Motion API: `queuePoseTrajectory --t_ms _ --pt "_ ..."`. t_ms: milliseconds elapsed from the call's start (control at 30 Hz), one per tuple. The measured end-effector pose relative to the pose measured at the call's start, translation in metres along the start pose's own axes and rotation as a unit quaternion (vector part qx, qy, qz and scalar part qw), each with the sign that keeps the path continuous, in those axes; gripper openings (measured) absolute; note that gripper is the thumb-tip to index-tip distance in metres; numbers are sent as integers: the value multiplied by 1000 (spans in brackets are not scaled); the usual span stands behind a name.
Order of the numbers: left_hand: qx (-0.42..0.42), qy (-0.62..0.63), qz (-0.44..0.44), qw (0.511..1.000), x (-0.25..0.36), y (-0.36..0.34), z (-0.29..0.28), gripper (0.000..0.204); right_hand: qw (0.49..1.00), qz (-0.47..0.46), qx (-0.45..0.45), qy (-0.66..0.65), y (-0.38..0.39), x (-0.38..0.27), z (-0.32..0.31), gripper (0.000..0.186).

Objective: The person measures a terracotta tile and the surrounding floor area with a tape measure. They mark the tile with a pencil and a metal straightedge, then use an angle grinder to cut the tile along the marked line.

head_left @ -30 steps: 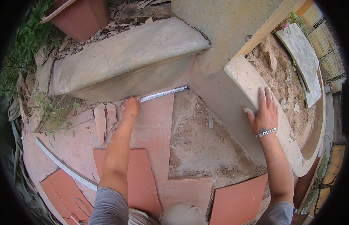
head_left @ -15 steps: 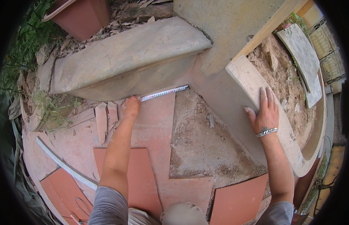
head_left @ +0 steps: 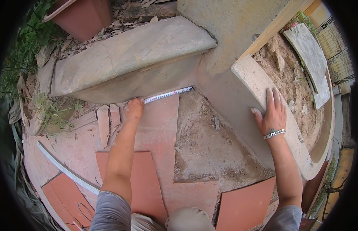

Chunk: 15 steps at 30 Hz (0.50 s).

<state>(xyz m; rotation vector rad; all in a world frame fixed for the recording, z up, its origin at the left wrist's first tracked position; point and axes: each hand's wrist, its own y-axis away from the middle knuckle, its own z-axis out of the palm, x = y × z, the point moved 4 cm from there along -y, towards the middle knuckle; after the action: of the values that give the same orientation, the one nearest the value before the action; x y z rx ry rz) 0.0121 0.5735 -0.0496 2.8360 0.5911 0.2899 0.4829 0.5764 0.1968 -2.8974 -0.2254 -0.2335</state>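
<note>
My left hand (head_left: 134,108) is closed around a tape measure, whose case is hidden in my fingers. Its white blade (head_left: 167,94) runs out to the right along the foot of the low concrete wall (head_left: 136,57). The blade's tip lies in the corner beside the pillar, at the upper end of a bare patch of rough ground (head_left: 209,142). On the right, my right hand (head_left: 274,116) rests flat on the pale top of a second low wall (head_left: 256,79), fingers stretched out and holding nothing. A silver bracelet (head_left: 275,134) circles that wrist.
Loose red tiles (head_left: 136,181) lie near my knees, with another tile (head_left: 244,204) at the right. A long metal bar (head_left: 67,169) crosses the floor at left. Broken tile strips (head_left: 103,125) lie by my left hand. A plant pot (head_left: 84,19) stands behind the wall.
</note>
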Motion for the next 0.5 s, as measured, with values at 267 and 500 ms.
queuePoseTrajectory --t_ms 267,500 --pt "-6 133 53 990 -29 15 -3 29 999 -25 21 18 2 -1 -4 84" --pt "-130 218 33 967 -137 129 -61 22 1000 -6 12 16 3 9 9 82"
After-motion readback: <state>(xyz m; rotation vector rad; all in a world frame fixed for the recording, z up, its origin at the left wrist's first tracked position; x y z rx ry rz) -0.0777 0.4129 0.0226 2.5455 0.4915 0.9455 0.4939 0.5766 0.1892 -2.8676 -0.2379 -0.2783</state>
